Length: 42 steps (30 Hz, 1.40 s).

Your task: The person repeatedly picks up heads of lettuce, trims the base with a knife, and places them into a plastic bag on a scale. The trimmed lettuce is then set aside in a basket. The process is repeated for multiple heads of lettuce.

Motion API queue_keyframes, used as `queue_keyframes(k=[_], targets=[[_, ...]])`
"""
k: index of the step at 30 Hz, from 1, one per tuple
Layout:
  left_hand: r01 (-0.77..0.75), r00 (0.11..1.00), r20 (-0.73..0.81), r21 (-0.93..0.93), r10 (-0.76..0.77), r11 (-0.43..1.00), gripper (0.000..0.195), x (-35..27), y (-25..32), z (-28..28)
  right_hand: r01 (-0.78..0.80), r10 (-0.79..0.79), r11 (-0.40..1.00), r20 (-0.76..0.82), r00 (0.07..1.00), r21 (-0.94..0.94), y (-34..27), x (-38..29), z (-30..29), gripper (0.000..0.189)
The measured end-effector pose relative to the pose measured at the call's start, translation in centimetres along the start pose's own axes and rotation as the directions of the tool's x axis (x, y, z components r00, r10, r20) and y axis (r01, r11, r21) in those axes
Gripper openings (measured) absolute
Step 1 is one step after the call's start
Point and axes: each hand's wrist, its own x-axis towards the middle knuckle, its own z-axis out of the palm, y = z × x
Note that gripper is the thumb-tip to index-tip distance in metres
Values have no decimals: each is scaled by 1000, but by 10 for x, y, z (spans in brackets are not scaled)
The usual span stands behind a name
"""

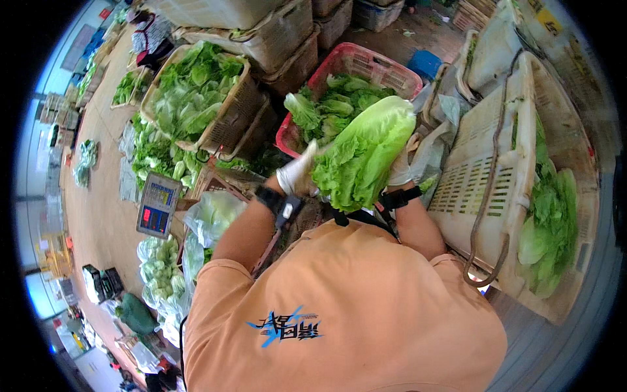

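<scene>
A large head of green leafy lettuce (365, 152) is held up in front of my chest, with its pale base tilted up to the right. My left hand (299, 171), in a white glove, supports its leafy end, thumb up and fingers partly hidden by leaves. At the other side my right hand (400, 169), gloved too, holds the lettuce from behind, mostly covered by it. Just beyond stands a red plastic crate (370, 59) with more lettuce heads (338, 108) inside.
To the left are a tan crate (230, 117) heaped with lettuce and a digital scale display (159, 206). Bagged vegetables (159, 264) lie below it. Tilted white crates (470, 166) crowd my right side. Stacked crates (279, 44) rise ahead. A person (149, 36) is at the far left.
</scene>
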Motion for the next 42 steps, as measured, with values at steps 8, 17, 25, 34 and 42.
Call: queue_keyframes(k=[8,17,25,34,42], targets=[[-557,736,-276,271,618,785,80,-94,-26,23,-39,86,962,165,983,-272,-11,20,45,30],[-291,483,-168,895,859,339,110,-195,-27,66,-342,416,854,120,901,-391,62,14,31,42],[-812,551,-480,-119,682,572,84,-205,-96,28,-208,307,933,345,887,-295,96,-20,87,24],[-795,576,-577,-233,579,559,55,-179,-78,7,562,-79,397,583,809,-726,71,-28,110,34],[-776,630,-535,-394,563,493,47,-149,-65,5,683,-233,394,652,722,-615,57,-2,106,28]])
